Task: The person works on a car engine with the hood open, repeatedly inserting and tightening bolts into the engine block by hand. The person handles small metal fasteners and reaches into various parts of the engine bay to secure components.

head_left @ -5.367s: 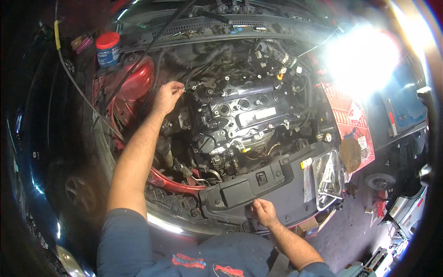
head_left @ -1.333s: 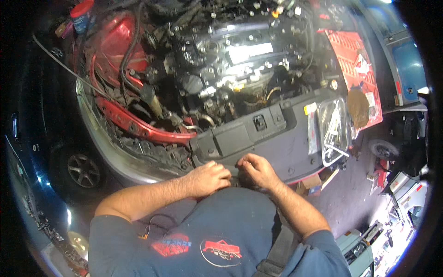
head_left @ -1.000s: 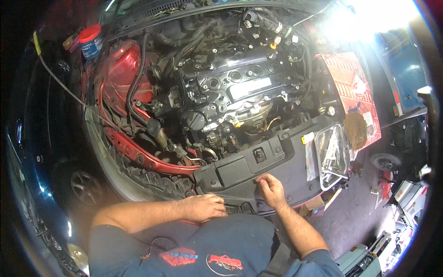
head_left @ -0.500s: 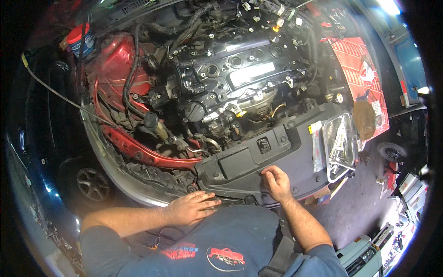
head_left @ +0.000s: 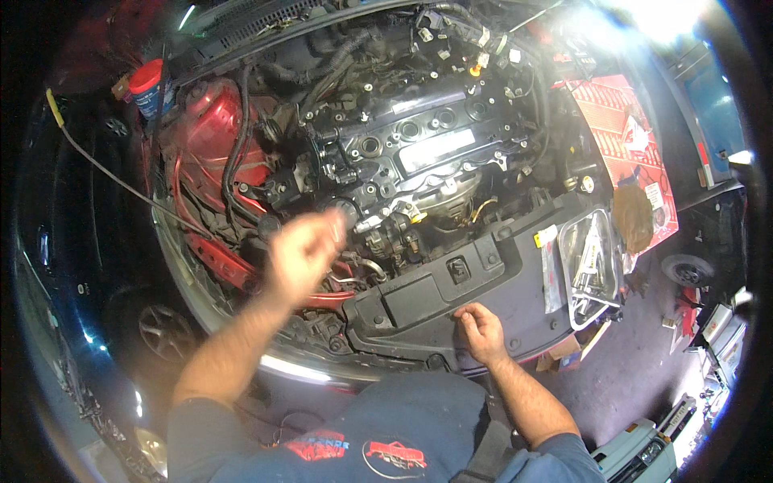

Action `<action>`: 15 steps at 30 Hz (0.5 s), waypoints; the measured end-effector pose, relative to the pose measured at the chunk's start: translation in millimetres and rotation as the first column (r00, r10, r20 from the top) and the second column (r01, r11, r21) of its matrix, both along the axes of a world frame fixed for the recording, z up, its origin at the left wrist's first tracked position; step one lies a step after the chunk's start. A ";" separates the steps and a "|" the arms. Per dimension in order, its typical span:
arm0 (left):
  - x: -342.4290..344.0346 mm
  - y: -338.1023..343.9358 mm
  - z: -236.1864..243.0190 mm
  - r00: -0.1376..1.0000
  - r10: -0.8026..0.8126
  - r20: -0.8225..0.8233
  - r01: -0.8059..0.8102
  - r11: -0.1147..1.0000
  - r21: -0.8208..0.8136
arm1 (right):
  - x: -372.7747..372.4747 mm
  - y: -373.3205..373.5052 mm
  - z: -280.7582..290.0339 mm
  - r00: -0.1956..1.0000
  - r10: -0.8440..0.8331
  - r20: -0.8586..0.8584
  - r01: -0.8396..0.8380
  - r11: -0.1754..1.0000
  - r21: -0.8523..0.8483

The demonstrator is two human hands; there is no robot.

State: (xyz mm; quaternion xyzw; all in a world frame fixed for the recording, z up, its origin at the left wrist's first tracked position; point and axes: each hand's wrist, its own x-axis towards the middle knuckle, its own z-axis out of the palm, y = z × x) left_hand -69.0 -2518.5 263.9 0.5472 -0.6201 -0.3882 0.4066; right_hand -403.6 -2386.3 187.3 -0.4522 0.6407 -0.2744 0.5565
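Observation:
My left hand [head_left: 310,253] is raised over the front left of the engine bay, its fingers smeared by motion, near the black engine top [head_left: 435,113]. Whether it holds anything I cannot make out. My right hand [head_left: 481,332] is low at the black plastic front panel [head_left: 419,314], fingers curled in toward the thumb, with any held item hidden or too small to see. To its right a clear tray [head_left: 588,270] of metal tools or parts lies on that panel, beside a narrow plastic packet [head_left: 550,282]. Red bodywork [head_left: 217,253] borders the engine bay on the left.
A red-lidded blue tub [head_left: 146,92] stands at the back left, near a cable [head_left: 121,181]. A red case [head_left: 604,121] with a brown item [head_left: 632,217] on it lies at the right. Other vehicles [head_left: 88,241] flank the car, and a bright lamp glares top right.
My left hand has risen from the front edge by my belly, moving forward over the engine bay. My right hand stays at the front panel, slightly shifted in the picture.

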 end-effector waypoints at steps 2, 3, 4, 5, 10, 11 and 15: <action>10.2 -76.2 2.3 0.972 0.084 -0.221 -0.117 0.983 -0.143 | -0.9 1.0 -1.3 0.999 0.032 -0.018 -0.033 0.994 -0.103; 15.9 -113.6 2.4 0.977 0.114 -0.182 -0.141 0.980 -0.143 | -1.7 1.1 -2.3 0.998 0.040 -0.041 -0.045 0.990 -0.137; 21.2 -146.2 0.5 0.977 0.078 -0.200 -0.122 0.969 -0.216 | -2.6 1.7 -3.3 0.999 0.032 -0.009 -0.033 0.992 -0.125; 26.6 -173.6 -2.9 0.992 0.100 -0.071 -0.112 0.974 -0.196 | -2.8 2.5 -4.5 0.999 0.022 0.024 -0.019 0.994 -0.112; 45.4 -258.6 -24.5 0.923 -0.003 0.384 0.034 0.997 -0.073 | -4.7 5.9 -8.8 0.994 -0.024 0.106 0.026 0.999 -0.021; 48.3 -266.9 -27.4 0.889 -0.035 0.456 0.065 0.997 -0.050 | -4.0 6.1 -9.7 0.986 -0.044 0.160 0.050 0.998 -0.037; 56.5 -279.3 -34.4 0.885 -0.138 0.445 0.133 0.990 0.042 | -3.9 6.9 -10.4 0.986 -0.055 0.155 0.065 0.996 -0.058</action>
